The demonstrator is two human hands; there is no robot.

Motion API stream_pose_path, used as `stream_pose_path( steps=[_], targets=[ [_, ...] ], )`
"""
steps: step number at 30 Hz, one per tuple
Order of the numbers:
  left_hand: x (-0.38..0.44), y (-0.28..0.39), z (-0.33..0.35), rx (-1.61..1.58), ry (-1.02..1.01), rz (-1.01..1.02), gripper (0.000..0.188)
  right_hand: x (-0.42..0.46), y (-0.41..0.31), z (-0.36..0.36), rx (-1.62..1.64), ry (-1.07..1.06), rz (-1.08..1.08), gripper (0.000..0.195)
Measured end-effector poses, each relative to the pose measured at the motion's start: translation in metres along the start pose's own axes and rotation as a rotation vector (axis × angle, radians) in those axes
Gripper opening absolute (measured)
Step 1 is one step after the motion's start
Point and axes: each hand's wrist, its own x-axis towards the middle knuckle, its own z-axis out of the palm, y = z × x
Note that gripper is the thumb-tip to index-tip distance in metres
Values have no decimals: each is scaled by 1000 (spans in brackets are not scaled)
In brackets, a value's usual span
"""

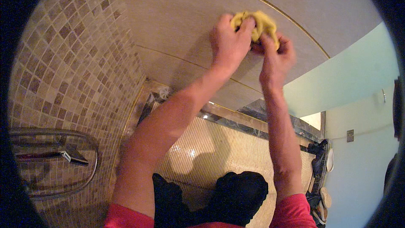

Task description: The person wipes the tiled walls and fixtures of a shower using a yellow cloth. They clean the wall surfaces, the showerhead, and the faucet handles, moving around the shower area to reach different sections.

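Observation:
A bunched yellow cloth (261,22) is gripped between both hands, high in front of a large-tiled wall (177,16). My left hand (232,36) has its fingers folded into the cloth's left side. On its lower right side, my right hand (278,49) pinches the cloth with bent fingers. Both hands are slightly blurred. Whether the cloth touches the wall, I cannot tell.
A mosaic-tiled wall (66,63) stands at the left, with a shower mixer handle (74,158) and a metal hose (95,161). Below lies a ribbed, wet-looking floor (202,136). To the right are a pale glass panel (341,76) and several shoes (325,196).

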Motion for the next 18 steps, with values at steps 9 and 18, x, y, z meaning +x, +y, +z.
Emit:
stream_pose_path(
  steps=[9, 18],
  targets=[
    [22, 31, -6, 110, 102, 298, 29, 23, -17, 18, -154, -14, -294, 24],
    [-55, -117, -47, 271, 170, -36, 23, -82, 89, 8, -501, -121, -117, 22]
  ],
)
